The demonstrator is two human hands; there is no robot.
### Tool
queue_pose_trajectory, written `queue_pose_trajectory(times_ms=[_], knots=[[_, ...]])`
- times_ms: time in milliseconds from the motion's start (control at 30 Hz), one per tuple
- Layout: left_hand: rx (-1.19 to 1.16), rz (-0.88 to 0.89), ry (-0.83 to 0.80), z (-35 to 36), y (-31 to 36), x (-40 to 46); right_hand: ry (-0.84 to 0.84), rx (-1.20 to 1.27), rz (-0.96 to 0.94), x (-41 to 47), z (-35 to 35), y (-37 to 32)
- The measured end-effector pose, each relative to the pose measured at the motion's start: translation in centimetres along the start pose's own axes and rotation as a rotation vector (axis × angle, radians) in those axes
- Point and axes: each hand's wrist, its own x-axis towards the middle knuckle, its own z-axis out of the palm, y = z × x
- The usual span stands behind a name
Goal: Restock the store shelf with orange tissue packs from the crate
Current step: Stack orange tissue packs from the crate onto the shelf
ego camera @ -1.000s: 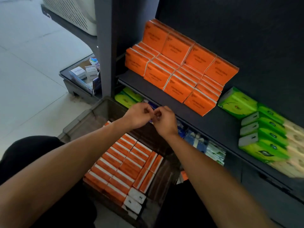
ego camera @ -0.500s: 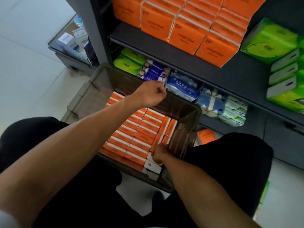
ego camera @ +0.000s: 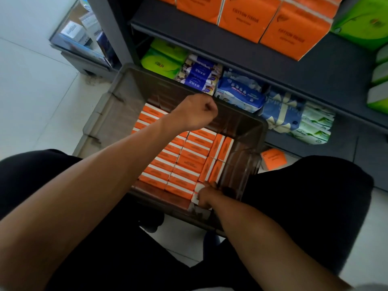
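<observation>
A dark translucent crate (ego camera: pixel 105 120) stands on the floor between my knees, filled with rows of orange tissue packs (ego camera: pixel 189 162). More orange tissue packs (ego camera: pixel 291 32) stand on the dark shelf (ego camera: pixel 262 64) above. My left hand (ego camera: pixel 195 114) hovers over the crate's far side, fingers curled into a fist with nothing in it. My right hand (ego camera: pixel 206 195) reaches into the crate's near right corner, its fingers curled around a white-ended pack (ego camera: pixel 198 189) there.
Green, blue and white tissue packs (ego camera: pixel 237 89) fill the lower shelf behind the crate. Green packs (ego camera: pixel 365 19) sit on the upper shelf at the right. One orange pack (ego camera: pixel 274 158) lies on the floor right of the crate. A grey unit with small boxes (ego camera: pixel 73 30) stands at the left.
My hands separated from in front of the shelf. My right hand dropped into the crate's near right corner and took hold of a pack; my left hand stayed fisted above the crate. The view tilted down.
</observation>
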Motion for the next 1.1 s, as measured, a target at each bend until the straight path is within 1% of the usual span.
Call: queue_pose_trajectory(times_ms=[67,167,333,533,667,867,1100], knots=[[-0.019,-0.002,-0.017,0.0,0.1,-0.1,-0.027,-0.024,0.001,0.2,0.2,0.0],[-0.028,-0.003,-0.017,0.0,0.0,-0.2,0.011,0.010,-0.066,-0.6,0.0,0.0],[-0.022,0.000,-0.020,0.0,-0.1,-0.4,0.076,0.060,-0.104,-1.2,0.5,0.1],[-0.041,0.000,-0.032,0.1,0.1,-0.3,0.037,0.102,-0.151,-1.9,0.5,0.3],[-0.045,-0.006,-0.040,0.1,0.1,-0.3,0.065,0.141,-0.177,-2.5,0.2,0.3],[-0.045,-0.010,-0.058,0.3,0.0,-0.4,0.078,0.075,-0.273,-4.1,-2.5,0.1],[-0.016,-0.017,-0.068,0.4,-0.7,-0.3,0.001,-0.013,-0.229,-3.7,-2.1,-0.2]])
